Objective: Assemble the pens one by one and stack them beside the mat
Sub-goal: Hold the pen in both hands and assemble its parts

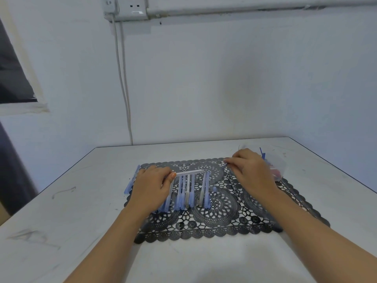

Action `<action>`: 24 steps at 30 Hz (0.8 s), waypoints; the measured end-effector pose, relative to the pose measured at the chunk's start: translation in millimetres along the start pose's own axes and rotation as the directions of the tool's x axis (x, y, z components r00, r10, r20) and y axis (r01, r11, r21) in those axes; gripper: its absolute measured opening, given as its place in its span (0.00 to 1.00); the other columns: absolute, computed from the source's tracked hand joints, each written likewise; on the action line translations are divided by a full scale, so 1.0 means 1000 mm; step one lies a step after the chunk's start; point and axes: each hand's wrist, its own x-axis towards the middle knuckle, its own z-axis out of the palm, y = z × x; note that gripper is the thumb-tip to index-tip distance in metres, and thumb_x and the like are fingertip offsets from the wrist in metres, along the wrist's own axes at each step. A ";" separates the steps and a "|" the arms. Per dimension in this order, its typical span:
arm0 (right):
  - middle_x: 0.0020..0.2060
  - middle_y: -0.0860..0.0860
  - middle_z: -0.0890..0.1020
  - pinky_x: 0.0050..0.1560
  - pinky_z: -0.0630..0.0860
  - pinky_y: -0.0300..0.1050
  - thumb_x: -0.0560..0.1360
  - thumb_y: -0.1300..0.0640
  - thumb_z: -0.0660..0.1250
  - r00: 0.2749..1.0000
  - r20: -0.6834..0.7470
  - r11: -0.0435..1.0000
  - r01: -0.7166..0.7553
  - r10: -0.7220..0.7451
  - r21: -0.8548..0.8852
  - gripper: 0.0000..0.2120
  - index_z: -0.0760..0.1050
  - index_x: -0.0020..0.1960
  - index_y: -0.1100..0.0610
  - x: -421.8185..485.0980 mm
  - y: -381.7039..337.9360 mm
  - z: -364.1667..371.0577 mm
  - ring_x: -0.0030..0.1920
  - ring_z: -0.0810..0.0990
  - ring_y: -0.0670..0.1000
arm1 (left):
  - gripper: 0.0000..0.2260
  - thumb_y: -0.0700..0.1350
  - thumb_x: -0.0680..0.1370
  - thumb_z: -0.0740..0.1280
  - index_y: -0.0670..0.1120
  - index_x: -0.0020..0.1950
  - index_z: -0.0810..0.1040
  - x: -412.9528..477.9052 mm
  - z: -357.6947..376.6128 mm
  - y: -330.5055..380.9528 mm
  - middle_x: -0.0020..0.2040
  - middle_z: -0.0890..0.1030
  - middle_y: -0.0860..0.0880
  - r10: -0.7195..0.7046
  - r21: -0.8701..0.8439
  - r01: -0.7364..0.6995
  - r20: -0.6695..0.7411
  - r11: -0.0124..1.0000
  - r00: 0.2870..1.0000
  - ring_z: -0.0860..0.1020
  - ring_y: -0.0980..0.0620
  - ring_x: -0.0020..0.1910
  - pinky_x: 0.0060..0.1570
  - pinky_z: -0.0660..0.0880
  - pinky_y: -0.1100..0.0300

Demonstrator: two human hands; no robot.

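Observation:
A black lace mat (216, 213) lies on the white table (81, 231). Several blue-capped pens (189, 193) lie side by side on the mat's left half. My left hand (152, 186) holds a clear pen barrel (190, 172) level above them, pointing right. My right hand (252, 170) hovers over the mat's far right corner, fingertips pinched around something thin and blue that I cannot make out. A thin ink refill (233, 185) lies on the mat below that hand. A small blue cap piece (214, 188) rests mid-mat. Several blue pens (131, 180) lie off the mat's left edge.
A clear plastic bag (275, 164) with blue and red parts sits behind my right hand at the table's back right. A white wall with a socket (130, 7) and hanging cable (124, 88) stands behind the table. The table's right edge runs diagonally.

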 end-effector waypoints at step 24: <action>0.37 0.53 0.80 0.37 0.73 0.42 0.55 0.80 0.68 0.976 0.166 0.988 0.151 -0.143 -0.037 0.38 0.77 0.61 0.54 -0.008 -0.020 0.014 0.36 0.77 0.52 | 0.09 0.50 0.80 0.58 0.53 0.41 0.70 0.000 -0.002 0.002 0.30 0.67 0.60 -0.003 -0.013 0.004 0.012 1.000 1.000 0.68 0.54 0.39 0.47 0.62 0.57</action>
